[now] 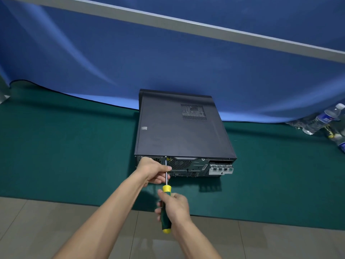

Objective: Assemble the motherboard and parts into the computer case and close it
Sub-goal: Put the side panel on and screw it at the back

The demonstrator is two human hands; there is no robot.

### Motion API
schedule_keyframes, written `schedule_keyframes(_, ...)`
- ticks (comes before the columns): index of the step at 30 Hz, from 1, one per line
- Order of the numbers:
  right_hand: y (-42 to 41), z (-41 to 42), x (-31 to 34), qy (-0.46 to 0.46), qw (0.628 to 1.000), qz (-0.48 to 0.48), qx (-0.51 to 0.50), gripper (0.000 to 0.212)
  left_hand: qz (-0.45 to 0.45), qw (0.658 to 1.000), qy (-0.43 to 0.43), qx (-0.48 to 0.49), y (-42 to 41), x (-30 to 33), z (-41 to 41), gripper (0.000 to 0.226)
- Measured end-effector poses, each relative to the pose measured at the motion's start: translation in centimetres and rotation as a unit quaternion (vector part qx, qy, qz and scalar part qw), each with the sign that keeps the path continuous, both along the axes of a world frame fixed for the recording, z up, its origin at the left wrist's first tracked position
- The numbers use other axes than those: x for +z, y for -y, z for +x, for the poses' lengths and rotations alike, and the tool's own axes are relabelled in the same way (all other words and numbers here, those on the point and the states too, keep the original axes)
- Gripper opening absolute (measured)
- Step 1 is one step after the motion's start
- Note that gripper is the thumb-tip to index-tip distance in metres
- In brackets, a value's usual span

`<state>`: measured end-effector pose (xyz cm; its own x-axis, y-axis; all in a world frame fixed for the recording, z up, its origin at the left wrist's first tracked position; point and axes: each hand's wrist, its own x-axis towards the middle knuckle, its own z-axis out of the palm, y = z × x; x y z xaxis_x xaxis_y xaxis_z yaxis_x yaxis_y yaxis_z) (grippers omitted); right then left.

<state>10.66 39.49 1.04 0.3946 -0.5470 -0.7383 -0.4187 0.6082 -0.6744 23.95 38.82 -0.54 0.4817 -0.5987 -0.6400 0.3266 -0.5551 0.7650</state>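
Black case [179, 131] flat, rear twd viewer; screwdriver [166, 202] gripped by R hand [175, 206], L hand [155, 171] pinching shaft.

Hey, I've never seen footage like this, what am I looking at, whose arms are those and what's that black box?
There is no machine here. A camera worn on a person's head looks down at their own two arms. The black box is a computer case lying flat on a green mat, its cover already on. The right hand grips the green and yellow handle of a screwdriver. The left hand pinches its metal shaft, steadying the tip at a screw on the case's near edge. Behind hangs a blue cloth, and plastic bottles lie at the far right.
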Motion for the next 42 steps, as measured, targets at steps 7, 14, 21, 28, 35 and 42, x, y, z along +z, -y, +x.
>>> schedule_keyframes(7, 1.0, -1.0, 0.1, 0.208, 0.931, 0.279, -0.107, 0.029, -0.030, 0.995, -0.088, -0.047, -0.4, 0.7, -0.2, 0.022)
schedule_keyframes(14, 1.2, -1.2, 1.2, 0.058, 0.988, 0.130, 0.065, 0.025, 0.005, 0.999, -0.002, -0.034, 0.1, 0.7, -0.4, 0.020)
schedule_keyframes(21, 0.6, -0.7, 0.0, 0.110, 0.972, 0.189, -0.083, 0.022, -0.008, 0.999, 0.007, -0.036, 0.1, 0.9, -0.6, 0.020)
schedule_keyframes(28, 1.7, -1.3, 0.4, 0.076, 0.988, 0.132, 0.021, 0.033, -0.015, 1.000, -0.001, -0.014, 0.5, 0.6, -1.1, 0.020)
schedule_keyframes(35, 0.0, 0.0, -0.6, -0.009, 0.998, -0.056, 0.006, 0.029, -0.023, 0.999, 0.000, 0.022, 0.1, 0.1, -1.4, 0.022)
schedule_keyframes(42, 2.6, -1.7, 0.7, -0.038, 0.993, -0.081, 0.075, 0.032, -0.038, 0.998, 0.035, 0.046, 0.5, 0.3, -3.1, 0.028)
